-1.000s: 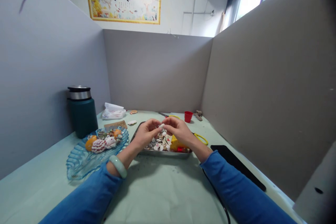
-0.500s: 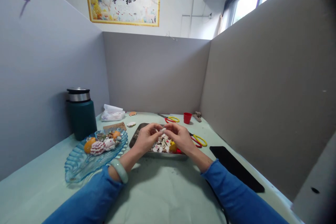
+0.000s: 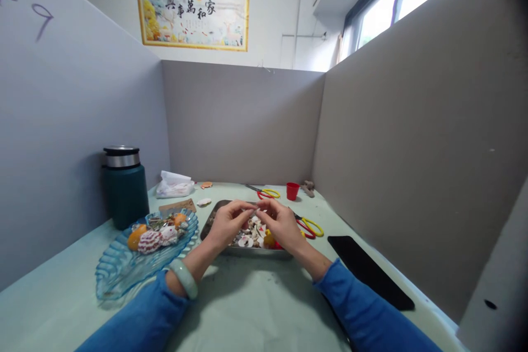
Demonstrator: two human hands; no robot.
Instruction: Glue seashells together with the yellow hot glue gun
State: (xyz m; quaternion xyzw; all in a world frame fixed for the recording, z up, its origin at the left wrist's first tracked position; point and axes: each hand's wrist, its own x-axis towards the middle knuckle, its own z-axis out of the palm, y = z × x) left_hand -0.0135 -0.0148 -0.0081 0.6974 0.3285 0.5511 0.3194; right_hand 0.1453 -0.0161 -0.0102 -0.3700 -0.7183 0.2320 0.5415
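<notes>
My left hand [image 3: 227,224] and my right hand [image 3: 281,226] meet fingertip to fingertip above the metal tray [image 3: 247,252]. Both are closed in a pinch on a small whitish piece [image 3: 255,209], mostly hidden by the fingers, so its kind is unclear. Beneath them in the tray lie many small white and brown shells [image 3: 246,241], with something yellow [image 3: 269,240] and a bit of red by my right hand. A pale green bangle [image 3: 184,278] circles my left wrist.
A blue ribbed glass dish [image 3: 124,275] with shells stands left, a dark green flask [image 3: 125,192] behind it. Scissors [image 3: 313,226] lie right of the tray, another pair [image 3: 270,193] behind. A red cup [image 3: 292,191], tissue pack [image 3: 175,185] and black flat object [image 3: 369,271] surround it. Partitions enclose three sides.
The view has tilted slightly upward, so the scene sits lower. My fingertips have closed further over the whitish piece, which shows less now. The hands stay above the tray.
</notes>
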